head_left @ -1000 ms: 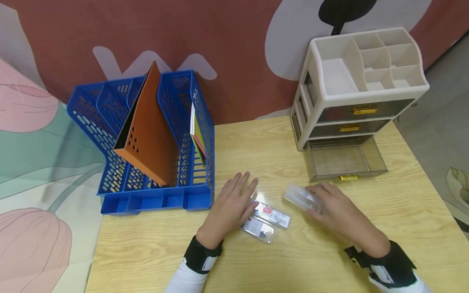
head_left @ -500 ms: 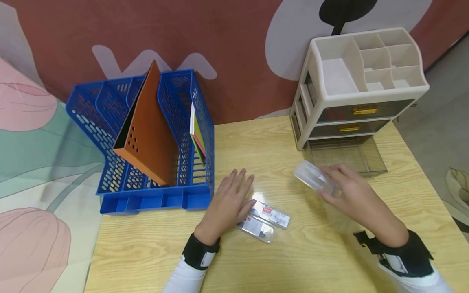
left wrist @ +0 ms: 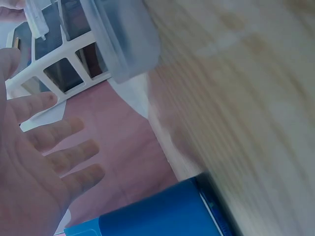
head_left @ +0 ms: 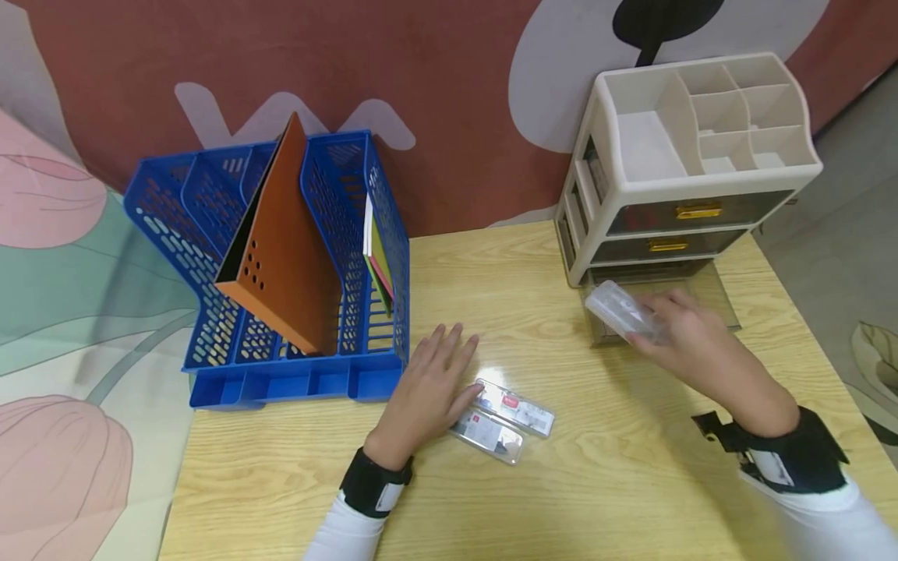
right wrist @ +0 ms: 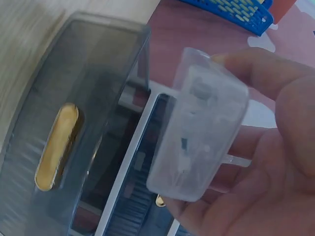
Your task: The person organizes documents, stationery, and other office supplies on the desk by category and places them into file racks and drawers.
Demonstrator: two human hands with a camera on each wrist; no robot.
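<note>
My right hand (head_left: 691, 335) pinches a clear plastic case (head_left: 620, 308) between thumb and fingers, tilted, above the front left part of a pulled-out smoky drawer (head_left: 722, 300). In the right wrist view the case (right wrist: 197, 132) looks frosted, its contents too blurred to name, beside the drawer's gold handle (right wrist: 56, 147). Two flat clear cases with printed labels, the farther case (head_left: 517, 409) and the nearer case (head_left: 491, 438), lie side by side on the table. My left hand (head_left: 426, 389) is palm down, fingers spread, its thumb at the left ends of these cases.
The white drawer unit (head_left: 715, 183) stands at the back right, two upper drawers closed, with a divided top. A blue file rack (head_left: 295, 382) at the left holds an orange folder (head_left: 295, 249) and thin colored booklets (head_left: 379, 261). The wooden table (head_left: 484, 288) meets a patterned wall behind.
My right hand has lifted the clear case and carried it right and away from me, over the open drawer. My left hand has slid slightly left. The two flat cases stay put.
</note>
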